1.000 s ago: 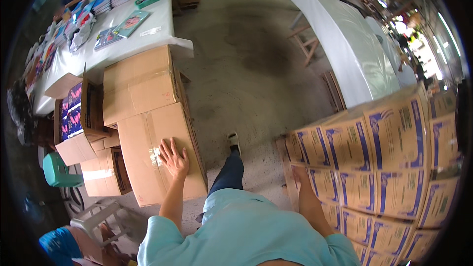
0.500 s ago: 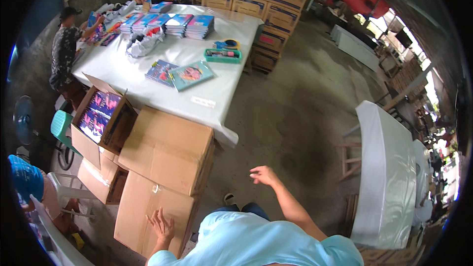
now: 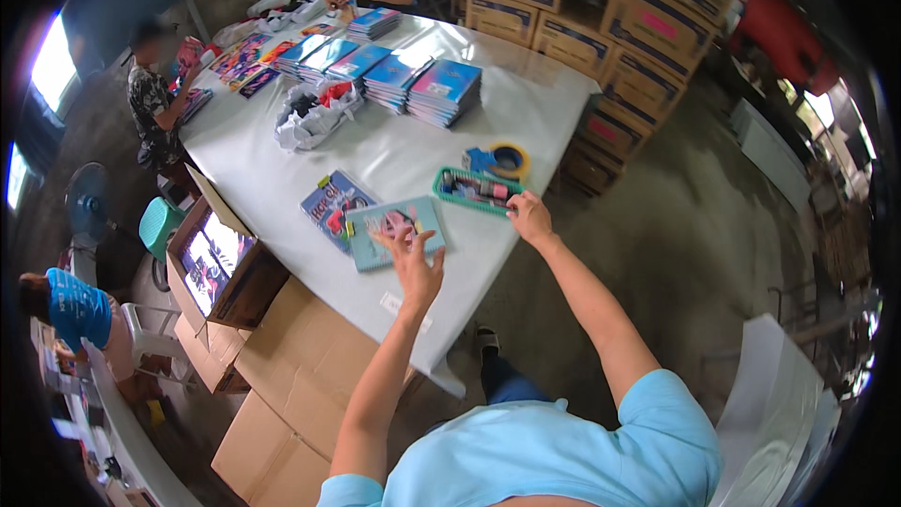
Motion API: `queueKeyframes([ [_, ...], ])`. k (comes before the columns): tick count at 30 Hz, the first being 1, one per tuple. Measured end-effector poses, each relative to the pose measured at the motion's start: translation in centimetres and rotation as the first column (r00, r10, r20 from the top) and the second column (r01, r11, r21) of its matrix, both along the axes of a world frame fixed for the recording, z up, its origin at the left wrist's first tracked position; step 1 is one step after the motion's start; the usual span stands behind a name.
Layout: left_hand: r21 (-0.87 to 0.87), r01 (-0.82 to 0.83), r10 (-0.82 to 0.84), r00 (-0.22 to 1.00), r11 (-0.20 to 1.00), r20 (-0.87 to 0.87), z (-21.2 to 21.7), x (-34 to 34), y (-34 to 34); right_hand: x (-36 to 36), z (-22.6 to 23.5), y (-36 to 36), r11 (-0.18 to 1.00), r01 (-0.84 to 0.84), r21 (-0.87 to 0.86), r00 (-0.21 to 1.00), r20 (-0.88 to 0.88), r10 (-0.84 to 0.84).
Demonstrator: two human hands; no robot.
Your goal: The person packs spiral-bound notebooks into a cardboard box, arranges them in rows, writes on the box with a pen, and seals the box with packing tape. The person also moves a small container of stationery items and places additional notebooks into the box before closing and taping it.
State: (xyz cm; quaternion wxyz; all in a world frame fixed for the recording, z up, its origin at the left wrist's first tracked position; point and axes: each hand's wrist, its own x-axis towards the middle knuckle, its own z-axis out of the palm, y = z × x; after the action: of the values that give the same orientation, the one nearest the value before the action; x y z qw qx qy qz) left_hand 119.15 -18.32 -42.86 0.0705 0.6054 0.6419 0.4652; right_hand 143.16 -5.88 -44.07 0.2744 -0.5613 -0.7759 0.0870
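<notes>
My left hand (image 3: 413, 268) is over the teal notebook (image 3: 387, 253) on the white-covered table, fingers spread and nothing held. Whether its fingertips touch the cover I cannot tell. Partly under that notebook lies a blue one (image 3: 330, 207) with a colourful cover; each has a small yellow piece at its edge. My right hand (image 3: 531, 218) grips the near right corner of a green plastic basket (image 3: 452, 195), its fingers curled at the rim. Pens or markers and other small items fill the basket. Just behind it sits a tape roll on a blue dispenser (image 3: 497, 161).
Stacks of blue books (image 3: 446, 92) and a white plastic bag (image 3: 319, 117) occupy the far part of the table (image 3: 507, 75). Cartons (image 3: 300, 357) stand at its near left side, one open. More cartons (image 3: 648, 28) are piled behind. Several people work around the left and back.
I have moved forward to the table. My left hand has gone from above the cartons to the teal notebook, and my right hand from beside my body to the green basket.
</notes>
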Motion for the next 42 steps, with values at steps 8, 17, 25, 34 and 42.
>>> queueKeyframes([
  [8, -0.527, -0.337, 0.24, 0.939, 0.78, -0.246, -3.4, 6.5, 17.2, -1.4, -3.1, 9.8, 0.994, -0.113, -0.008, 0.978, 0.175, 0.113],
  [17, -0.295, -0.369, 0.471, 0.732, 0.882, 0.492, -2.0, 5.2, 20.3, -0.2, -4.2, 11.8, 0.967, -0.239, 0.084, 0.97, -0.031, 0.242],
  [25, 0.123, -0.5, 0.3, 0.68, 0.857, 0.669, 9.0, -4.9, 6.2, -6.2, 4.2, 5.4, 0.568, -0.798, -0.199, 0.023, -0.953, -0.302],
  [34, -0.05, -0.972, 0.905, 0.195, 0.231, 0.379, 6.7, -8.1, -41.7, -25.9, 8.6, -22.0, -0.357, -0.933, -0.045, 0.17, -0.93, -0.326],
  [42, -0.245, -0.922, 0.754, -0.385, -0.298, 0.532, 4.8, -1.3, -76.4, -35.3, 6.5, -60.0, -0.833, -0.553, -0.02, 0.554, -0.755, -0.351],
])
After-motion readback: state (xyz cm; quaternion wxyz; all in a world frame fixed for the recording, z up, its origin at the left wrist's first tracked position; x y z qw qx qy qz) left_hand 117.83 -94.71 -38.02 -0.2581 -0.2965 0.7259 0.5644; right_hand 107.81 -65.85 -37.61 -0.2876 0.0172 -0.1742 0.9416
